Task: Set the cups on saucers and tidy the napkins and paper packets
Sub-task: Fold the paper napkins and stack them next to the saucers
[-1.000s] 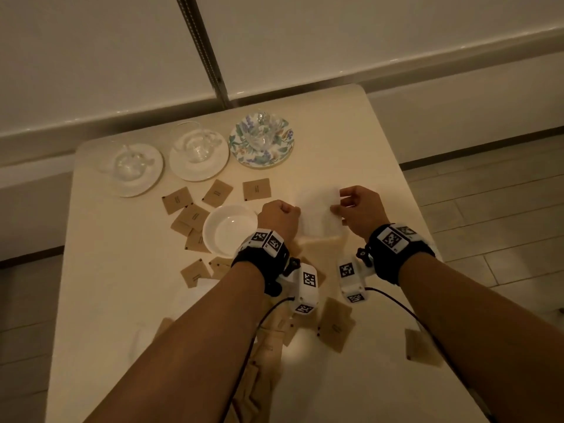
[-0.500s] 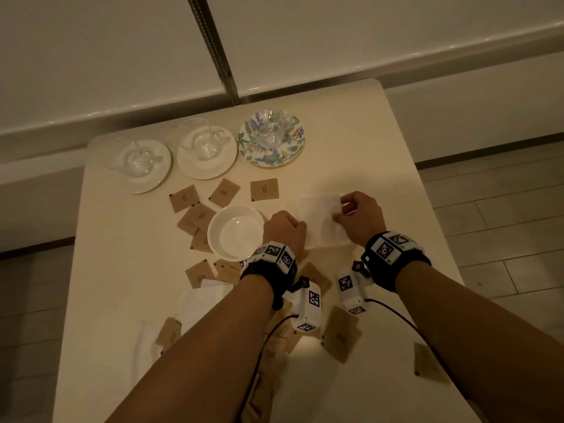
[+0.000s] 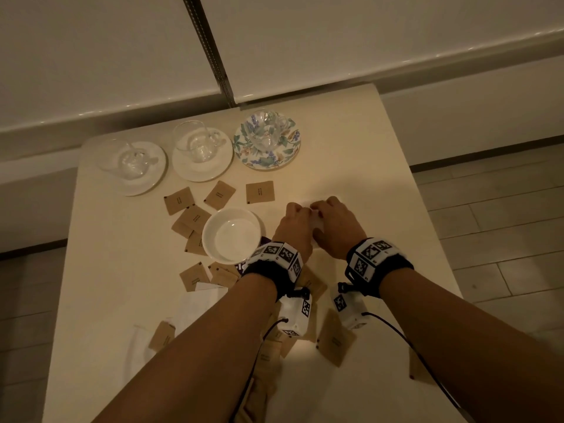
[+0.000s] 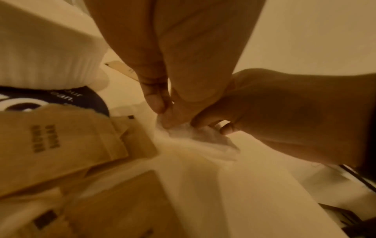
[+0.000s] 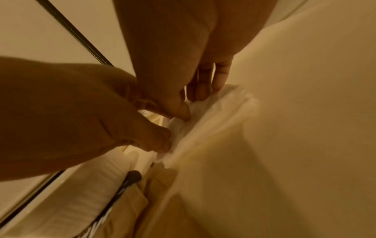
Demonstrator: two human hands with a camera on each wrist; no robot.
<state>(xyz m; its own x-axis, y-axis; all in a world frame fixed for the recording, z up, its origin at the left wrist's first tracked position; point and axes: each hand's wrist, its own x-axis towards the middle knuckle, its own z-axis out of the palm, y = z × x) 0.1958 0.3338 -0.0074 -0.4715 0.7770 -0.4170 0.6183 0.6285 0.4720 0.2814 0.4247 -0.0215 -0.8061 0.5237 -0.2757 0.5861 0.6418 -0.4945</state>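
Note:
Both of my hands meet over a white napkin (image 3: 316,223) right of the table's middle, and they hide most of it. My left hand (image 3: 297,210) pinches its bunched edge between thumb and fingers (image 4: 160,111). Right beside it, my right hand (image 3: 328,206) pinches the same edge (image 5: 203,116), knuckles almost touching. At the table's back stand three glass cups, each on a saucer: two white saucers (image 3: 152,181) (image 3: 210,174) and a floral one (image 3: 287,151). Brown paper packets (image 3: 260,192) lie scattered around an empty white saucer (image 3: 213,236).
More white napkins (image 3: 195,303) and brown packets (image 3: 334,341) lie under my forearms near the front edge. A dark printed packet (image 4: 85,99) sits beside the empty saucer. The table's right edge (image 3: 427,239) drops to a wooden floor. A wall runs behind the table.
My hands were apart, holding opposite edges of the flat napkin. They have come together over it, and the napkin is now bunched between them.

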